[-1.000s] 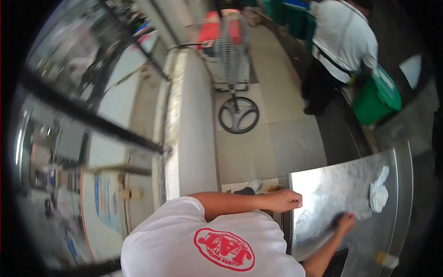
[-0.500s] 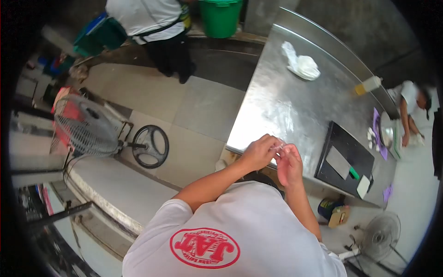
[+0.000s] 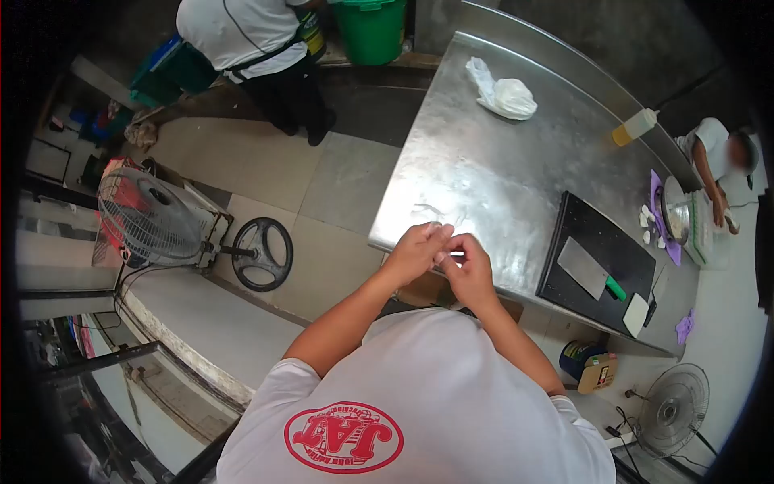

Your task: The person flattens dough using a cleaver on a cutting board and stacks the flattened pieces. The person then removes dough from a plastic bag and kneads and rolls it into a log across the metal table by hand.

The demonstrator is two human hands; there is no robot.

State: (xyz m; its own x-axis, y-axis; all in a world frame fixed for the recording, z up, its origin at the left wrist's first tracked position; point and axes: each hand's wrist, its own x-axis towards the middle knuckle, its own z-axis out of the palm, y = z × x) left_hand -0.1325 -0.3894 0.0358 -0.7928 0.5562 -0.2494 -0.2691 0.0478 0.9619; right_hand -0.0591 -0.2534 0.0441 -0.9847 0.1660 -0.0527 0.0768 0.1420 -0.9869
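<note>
My left hand and my right hand meet at the near edge of the steel table. Fingers of both are closed and pinched together at the fingertips; whatever they hold, if anything, is too small to name. To their right lies a black cutting board with a green-handled cleaver on it. A knotted white plastic bag rests toward the table's far end.
A bottle of yellow liquid stands by the table's raised back edge. One person stands at the upper left near a green bucket; another is at the far right. Fans stand left and lower right.
Since a second ago the view has swung right, bringing the cutting board into sight. My hands, apart at first, have come together, and over the last half second their fingers have drawn closer.
</note>
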